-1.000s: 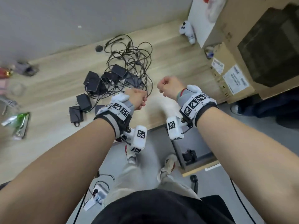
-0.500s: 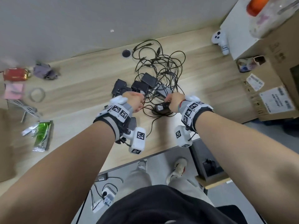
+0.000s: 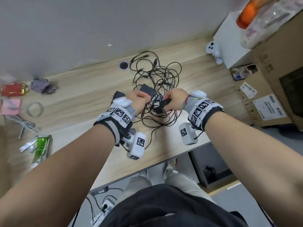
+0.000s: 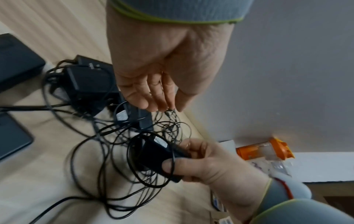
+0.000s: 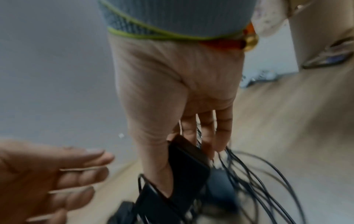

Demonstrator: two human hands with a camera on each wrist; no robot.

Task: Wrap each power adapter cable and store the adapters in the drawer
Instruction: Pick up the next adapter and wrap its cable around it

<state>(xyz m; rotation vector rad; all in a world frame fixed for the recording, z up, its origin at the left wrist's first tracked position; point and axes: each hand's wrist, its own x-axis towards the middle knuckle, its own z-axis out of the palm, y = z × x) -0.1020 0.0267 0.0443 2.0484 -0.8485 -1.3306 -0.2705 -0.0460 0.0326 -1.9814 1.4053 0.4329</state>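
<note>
The right hand grips a black power adapter just above the tangled cables on the wooden surface; the left hand hovers slack-fingered, empty. The adapter should be teased slowly out of the tangle before any coiling.

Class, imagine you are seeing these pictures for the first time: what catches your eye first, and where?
A tangle of black cables sprawls across the middle of the wooden desk. At its near edge the right hand grips a black power adapter, the left hand close beside it.
</note>
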